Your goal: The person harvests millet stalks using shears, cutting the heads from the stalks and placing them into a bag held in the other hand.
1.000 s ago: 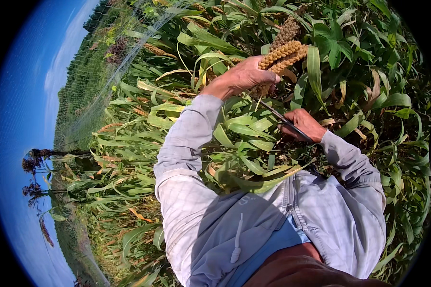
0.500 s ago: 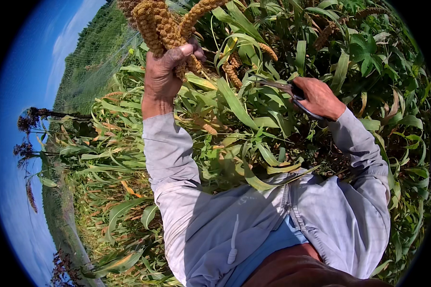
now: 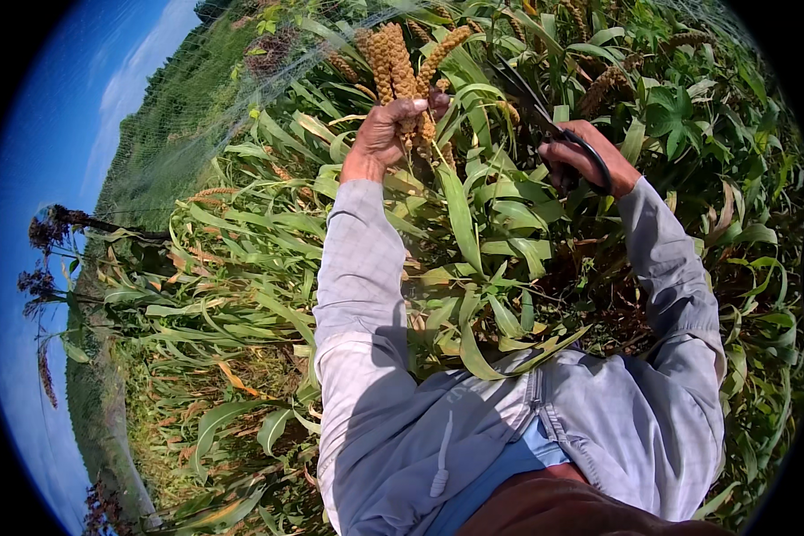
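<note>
**Op:** Head view logged. My left hand [image 3: 386, 132] is fisted tight around a bunch of millet heads [image 3: 400, 64], gripping the stems where they gather; the heads fan upward above the knuckles. They are long cylindrical spikes, golden-brown, with a knobbly, granular surface.

**Log:** Right side?

**Op:** My right hand [image 3: 582, 159] is closed through the black loop handles of a pair of scissors [image 3: 545, 116]. The dark, slim metal blades angle up and to the left from the hand, standing slightly apart. The tips end among the leaves, near the bunch but not touching it. More brown heads [image 3: 609, 82] stand on the plants just above this hand.

**Log:** Any packages, labels, signs?

**Op:** I see none to record. Entries are plant matter and cloth only.

**Log:** Surroundings, materials?

**Op:** Broad strap-shaped green leaves [image 3: 460, 214] fill the space between the two hands, glossy, some tips dried orange-yellow. A fine, pale mesh net [image 3: 196, 134] drapes over the crop at upper left, semi-transparent. Both forearms wear light grey woven sleeves [image 3: 359, 268] with a faint check pattern; a white drawcord [image 3: 439, 460] hangs at the chest. Blue sky [image 3: 54, 125] with thin cloud curves along the left rim, dark treetops [image 3: 49, 228] against it.
</note>
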Demonstrator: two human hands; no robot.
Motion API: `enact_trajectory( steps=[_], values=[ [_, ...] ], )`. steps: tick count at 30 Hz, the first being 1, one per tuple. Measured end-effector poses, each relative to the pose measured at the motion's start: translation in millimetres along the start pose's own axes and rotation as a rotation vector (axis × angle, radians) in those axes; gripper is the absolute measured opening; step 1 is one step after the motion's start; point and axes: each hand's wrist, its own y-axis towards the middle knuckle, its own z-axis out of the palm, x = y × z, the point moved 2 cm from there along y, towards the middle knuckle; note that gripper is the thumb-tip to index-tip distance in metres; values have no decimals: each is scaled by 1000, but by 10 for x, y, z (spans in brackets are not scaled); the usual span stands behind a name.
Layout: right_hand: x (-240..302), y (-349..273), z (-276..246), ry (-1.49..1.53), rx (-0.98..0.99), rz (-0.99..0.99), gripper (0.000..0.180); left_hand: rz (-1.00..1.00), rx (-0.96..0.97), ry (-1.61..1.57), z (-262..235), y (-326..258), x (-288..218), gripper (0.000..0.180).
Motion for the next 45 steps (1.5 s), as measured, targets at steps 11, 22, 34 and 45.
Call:
enact_trajectory(
  steps=[11,22,34,45],
  values=[
    [253,313,399,-200,275,-130,36,266,11,-6,583,-849,-211,52],
    [402,444,892,-106,448,-68,34,200,-258,349,567,-1353,231,53],
    [-108,-37,224,-69,-47,-50,40,872,-137,255,924,-1460,-738,43],
    [-646,-253,290,141,61,258,31,232,-426,691,991,-655,-78,39]
  ],
)
